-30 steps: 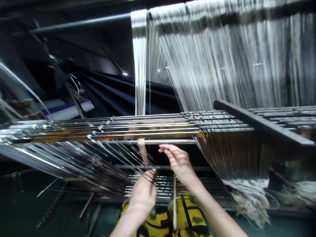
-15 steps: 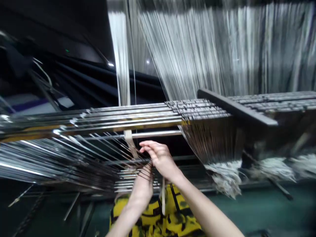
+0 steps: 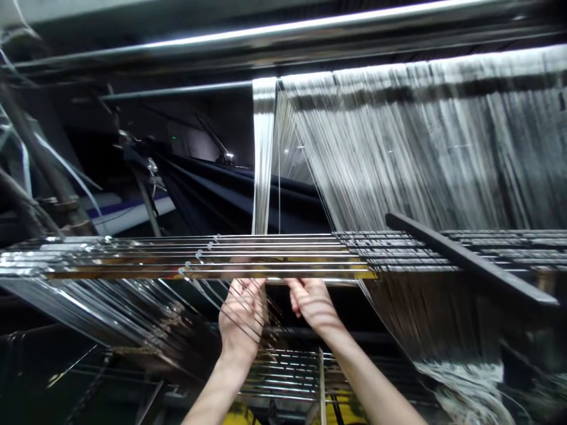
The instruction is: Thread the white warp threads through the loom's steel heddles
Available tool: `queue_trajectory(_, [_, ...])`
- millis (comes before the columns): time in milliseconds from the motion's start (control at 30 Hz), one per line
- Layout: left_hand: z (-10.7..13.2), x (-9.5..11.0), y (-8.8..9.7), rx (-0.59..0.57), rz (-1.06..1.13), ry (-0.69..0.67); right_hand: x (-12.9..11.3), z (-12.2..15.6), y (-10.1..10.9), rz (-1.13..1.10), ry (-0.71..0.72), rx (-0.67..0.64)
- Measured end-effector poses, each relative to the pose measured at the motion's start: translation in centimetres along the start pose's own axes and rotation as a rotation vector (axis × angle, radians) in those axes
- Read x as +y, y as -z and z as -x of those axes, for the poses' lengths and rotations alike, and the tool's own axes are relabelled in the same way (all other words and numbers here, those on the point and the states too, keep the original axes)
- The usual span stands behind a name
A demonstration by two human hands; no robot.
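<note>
My left hand (image 3: 241, 316) is raised behind several thin heddle wires of a loom, its fingers curled at the lower end of a narrow band of pale warp threads (image 3: 262, 159). This band hangs from above and passes behind the heddle bars (image 3: 283, 255). To its right, my right hand (image 3: 313, 304) is closed, with the fingertips just under the lowest bar and partly hidden by it. Whatever those fingers hold, if anything, I cannot make out. A gap separates the two hands.
A wide sheet of pale warp threads (image 3: 425, 147) fills the right side, ending below in a bunched tuft (image 3: 469, 383). A dark flat bar (image 3: 469, 257) lies across the heddle bars. Bunched heddle wires (image 3: 133, 313) crowd the left. A metal roller (image 3: 266, 44) spans the top.
Both hands have risen toward the heddle bars and moved apart; before, they were close together, the right above the left. The view has shifted, showing the roller above.
</note>
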State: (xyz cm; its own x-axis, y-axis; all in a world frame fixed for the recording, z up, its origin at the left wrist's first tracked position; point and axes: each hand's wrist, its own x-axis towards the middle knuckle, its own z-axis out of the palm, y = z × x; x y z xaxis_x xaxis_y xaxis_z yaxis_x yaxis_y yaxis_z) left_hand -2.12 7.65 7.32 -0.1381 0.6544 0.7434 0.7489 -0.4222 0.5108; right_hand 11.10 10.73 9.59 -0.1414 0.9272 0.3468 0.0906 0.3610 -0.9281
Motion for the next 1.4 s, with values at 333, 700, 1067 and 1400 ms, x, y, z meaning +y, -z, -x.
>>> queue_trajectory(333, [-1.5, 0.0, -0.1, -0.016, -0.335, -0.030, -0.8, 0.8, 0.7, -0.087, -0.193, 0.081])
queue_trajectory(700, [-1.4, -0.2, 0.1, 0.033, -0.233, -0.116, -2.0, 0.2, -0.2, -0.057, -0.186, -0.054])
queue_trajectory(1067, [-2.9, 0.6, 0.6, 0.181, 0.014, 0.156, -2.2, 0.1, -0.9, -0.258, -0.286, -0.009])
queue_trajectory(1400, [-1.3, 0.0, 0.1, 0.081, -0.276, -0.237, -1.3, 0.9, 1.3, -0.295, -0.200, 0.115])
